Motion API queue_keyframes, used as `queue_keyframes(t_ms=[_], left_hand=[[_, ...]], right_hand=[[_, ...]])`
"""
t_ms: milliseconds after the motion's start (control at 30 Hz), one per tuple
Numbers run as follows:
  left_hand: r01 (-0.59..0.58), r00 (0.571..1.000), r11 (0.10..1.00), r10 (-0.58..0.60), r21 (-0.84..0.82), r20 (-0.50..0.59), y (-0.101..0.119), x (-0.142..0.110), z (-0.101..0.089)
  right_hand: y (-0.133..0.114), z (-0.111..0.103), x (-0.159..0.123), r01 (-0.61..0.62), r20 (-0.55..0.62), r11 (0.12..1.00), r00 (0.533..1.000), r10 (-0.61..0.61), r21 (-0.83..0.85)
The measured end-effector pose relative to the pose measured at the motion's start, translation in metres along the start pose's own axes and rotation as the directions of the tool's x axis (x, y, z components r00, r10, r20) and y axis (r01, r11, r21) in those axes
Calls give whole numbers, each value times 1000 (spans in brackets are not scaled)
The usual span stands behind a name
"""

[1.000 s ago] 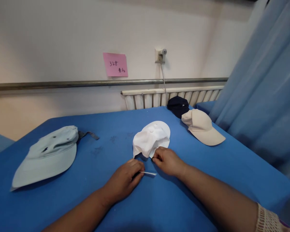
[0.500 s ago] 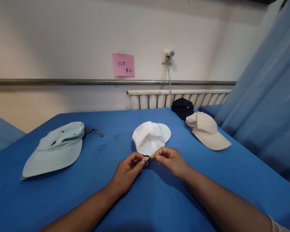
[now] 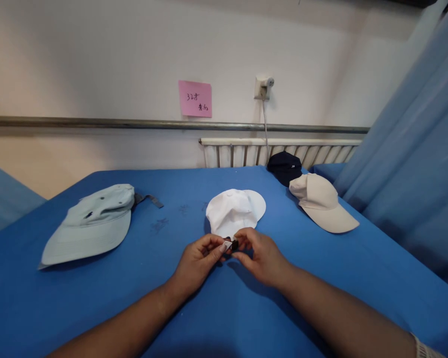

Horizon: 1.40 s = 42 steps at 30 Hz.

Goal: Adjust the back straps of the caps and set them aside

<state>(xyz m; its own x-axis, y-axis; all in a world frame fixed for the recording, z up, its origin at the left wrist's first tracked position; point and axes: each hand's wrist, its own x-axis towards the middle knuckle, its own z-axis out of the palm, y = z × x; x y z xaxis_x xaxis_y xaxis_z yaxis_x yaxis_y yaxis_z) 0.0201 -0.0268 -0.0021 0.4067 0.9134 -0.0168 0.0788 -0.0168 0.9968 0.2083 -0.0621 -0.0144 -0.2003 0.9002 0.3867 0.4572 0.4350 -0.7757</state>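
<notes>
So from where I'm standing, the soft white fabric baseball cap (image 3: 231, 216) is on the blue-covered table (image 3: 108, 308), right at the far side of both bare hands, with its near edge by the fingertips. Its long axis runs mostly left to right, the brim (image 3: 259, 203) pointing right and a bit to the far side. The left hand (image 3: 197, 258) and right hand (image 3: 264, 256) look about equally close to it, left one at the near left, right one at the near right. Cap's kinda slouchy tbh: plain, the crown caved in on the near side, brim smooth and rounded. Left thumb and fingers are pinching a small white flat tab (image 3: 227, 244). Right beside that there's a tiny dark piece (image 3: 235, 244) between the right thumb and fingers, which are curved with a bit of a gap, but I can't tell if they're actually gripping it. Off to the left sits a pale blue-green cap (image 3: 91, 226) with a dark strap (image 3: 155, 201), and at the far right a beige cap (image 3: 319, 196) beside a navy one (image 3: 283, 168).
</notes>
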Motion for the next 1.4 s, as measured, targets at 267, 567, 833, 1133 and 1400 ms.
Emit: queue_keyframes(t_ms=[267,567,833,1133,1400], left_hand=[[-16,1000,999,16,39,9,1,0,0],[-123,988,941,145,316,-46,-5,-3,-6],[-169,981,896,192,410,-15,-6,-6,-5],[-256,964,821,254,510,74,-1,-9,-6],[-269,961,784,259,559,99,0,-12,-6]], right_hand=[[-6,1,0,106,43,951,994,-97,-291],[-3,-5,0,168,50,943,986,-160,-288],[-1,-3,0,168,109,935,984,-141,-313],[-1,-4,-1,180,170,920,977,-127,-348],[-5,-4,-1,206,191,906,971,-143,-369]])
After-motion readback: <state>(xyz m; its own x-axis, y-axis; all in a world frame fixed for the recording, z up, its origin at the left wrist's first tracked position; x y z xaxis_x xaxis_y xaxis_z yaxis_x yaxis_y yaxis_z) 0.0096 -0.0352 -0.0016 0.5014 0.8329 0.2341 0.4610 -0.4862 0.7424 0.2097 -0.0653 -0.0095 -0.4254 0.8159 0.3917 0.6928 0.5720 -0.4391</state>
